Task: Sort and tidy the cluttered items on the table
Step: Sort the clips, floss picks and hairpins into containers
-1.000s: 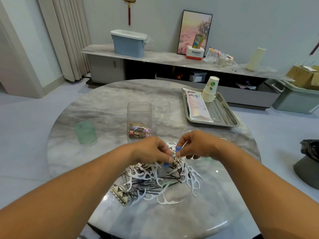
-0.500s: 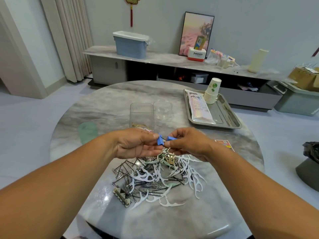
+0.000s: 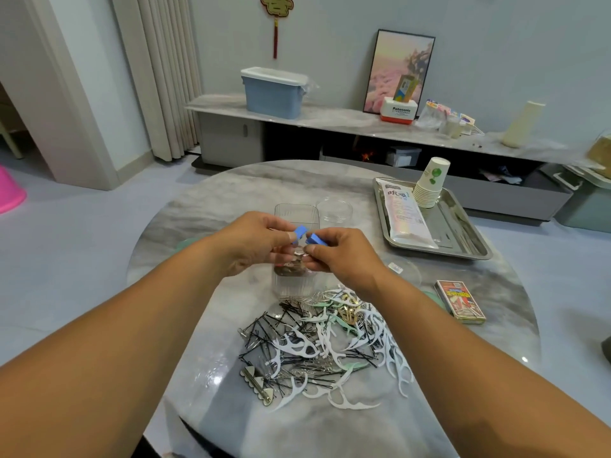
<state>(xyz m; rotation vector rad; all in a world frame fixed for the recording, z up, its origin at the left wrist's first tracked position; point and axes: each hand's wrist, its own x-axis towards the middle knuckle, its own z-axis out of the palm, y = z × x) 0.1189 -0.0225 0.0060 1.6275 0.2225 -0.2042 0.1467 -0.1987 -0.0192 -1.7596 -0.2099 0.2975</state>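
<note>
Clutter pile [image 3: 325, 350] of black hairpins, white and mint floss picks and metal clips lies low in the centre of the frame on the round marble table [image 3: 205, 219]. Far left of the frame: a pink basin edge [image 3: 10, 193] on the floor. Left of centre, upper frame: a blue storage bin [image 3: 272, 93] on a low marble cabinet [image 3: 347, 122]. Centre of the frame, above the pile: the left hand [image 3: 254, 244], fingers curled, pinches one blue clip [image 3: 300, 232] between thumb and forefinger; just right of it, the right hand [image 3: 340, 256], fingers likewise curled, pinches a second blue clip [image 3: 315, 240]. The two clips sit just beside each other; whether they touch cannot be told. Directly behind the hands: a clear rectangular container [image 3: 296, 282] holding a few small items at its bottom, and beside it to the right a clear round jar [image 3: 334, 210]. Right of centre, upper frame: a framed picture [image 3: 398, 72] leaning on the wall and a red-and-white box [image 3: 398, 114] before it. Right of the frame: a steel tray [image 3: 463, 242] bearing a long white packet [image 3: 405, 213] and a stack of paper cups [image 3: 429, 185]. Lower right of the tray, a card box [image 3: 460, 300] lies flat on the table.
</note>
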